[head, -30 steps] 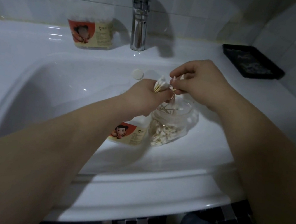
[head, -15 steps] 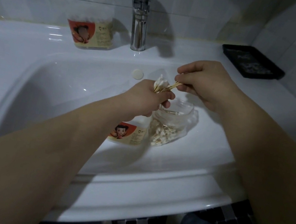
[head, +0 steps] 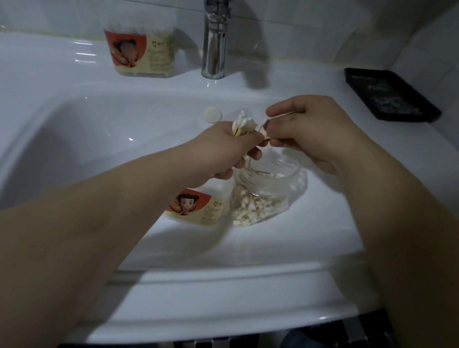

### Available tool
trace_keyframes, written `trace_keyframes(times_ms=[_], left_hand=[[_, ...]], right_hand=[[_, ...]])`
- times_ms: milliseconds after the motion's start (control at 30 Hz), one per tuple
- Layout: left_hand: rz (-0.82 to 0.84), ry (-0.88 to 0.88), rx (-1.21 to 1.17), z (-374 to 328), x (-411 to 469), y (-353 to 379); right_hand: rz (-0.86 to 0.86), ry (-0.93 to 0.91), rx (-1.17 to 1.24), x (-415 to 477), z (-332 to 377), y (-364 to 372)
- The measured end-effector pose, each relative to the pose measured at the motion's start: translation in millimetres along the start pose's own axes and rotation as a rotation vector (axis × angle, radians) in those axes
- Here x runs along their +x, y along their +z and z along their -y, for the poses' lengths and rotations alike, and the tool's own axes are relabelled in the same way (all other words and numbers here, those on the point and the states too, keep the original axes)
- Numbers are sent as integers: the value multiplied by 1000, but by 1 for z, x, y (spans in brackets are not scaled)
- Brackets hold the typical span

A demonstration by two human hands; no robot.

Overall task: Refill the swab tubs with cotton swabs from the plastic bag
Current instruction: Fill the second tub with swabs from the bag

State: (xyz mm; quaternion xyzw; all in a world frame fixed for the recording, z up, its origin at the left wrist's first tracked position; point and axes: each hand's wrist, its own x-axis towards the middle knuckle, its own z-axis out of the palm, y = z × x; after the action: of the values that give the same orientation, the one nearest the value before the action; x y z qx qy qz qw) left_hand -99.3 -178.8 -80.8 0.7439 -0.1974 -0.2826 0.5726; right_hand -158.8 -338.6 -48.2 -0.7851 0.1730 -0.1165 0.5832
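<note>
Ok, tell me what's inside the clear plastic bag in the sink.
The plastic bag holds a heap of cotton swabs, white tips and wooden sticks, piled at its bottom. The left hand covers the bag's upper left, so what lies there cannot be seen.

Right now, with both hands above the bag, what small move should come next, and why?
Probably the right hand should slip its pinched swab into the bundle the left hand grips: the two nearly touch, and the plastic bag below holds plenty more.
</note>
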Motion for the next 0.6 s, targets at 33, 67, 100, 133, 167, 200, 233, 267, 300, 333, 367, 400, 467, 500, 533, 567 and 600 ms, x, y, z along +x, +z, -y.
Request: trace_keyframes(times_ms=[33,67,100,133,167,200,233,267,300,333,367,400,467,500,533,567,600], left_hand=[[-6,-2,-1,0,0,0],[-11,-8,-15,0,0,0],[-15,-15,-37,0,0,-1],[-20,-19,-56,-1,0,-2],[-23,-19,-62,-2,0,-2],[-21,-15,-57,-2,-1,-3],[-12,-11,-48,-3,-1,-3],[2,-8,-39,-4,-2,-3],[15,-9,-28,-5,-3,-2],[28,-10,-14,-5,-4,-1],[39,-13,-1,-6,-5,-1],[52,-18,0,-6,-6,0],[77,-34,-42,-5,-8,2],[86,-40,-74,-5,-8,3],[91,-41,-100,-5,-8,3],[91,-40,-121,-6,-8,3],[88,-37,-133,-6,-8,3]], right_hand=[[1,-2,-5,0,0,0],[-3,-5,-10,0,0,0],[-10,-7,-10,0,1,1],[-19,-11,-2,-1,1,1],[-32,-13,13,-1,2,1],[-48,-15,33,0,2,1],[-64,-18,58,0,2,1],[-75,-24,84,1,2,2],[-76,-32,104,1,1,2],[-67,-43,109,2,-1,3],[-50,-56,102,2,-2,5],[-32,-69,85,2,-3,6],[1,-90,51,3,-4,9],[22,-95,33,3,-4,9],[50,-95,4,2,-4,9],[82,-90,-29,1,-3,9],[111,-81,-58,0,-2,10]])
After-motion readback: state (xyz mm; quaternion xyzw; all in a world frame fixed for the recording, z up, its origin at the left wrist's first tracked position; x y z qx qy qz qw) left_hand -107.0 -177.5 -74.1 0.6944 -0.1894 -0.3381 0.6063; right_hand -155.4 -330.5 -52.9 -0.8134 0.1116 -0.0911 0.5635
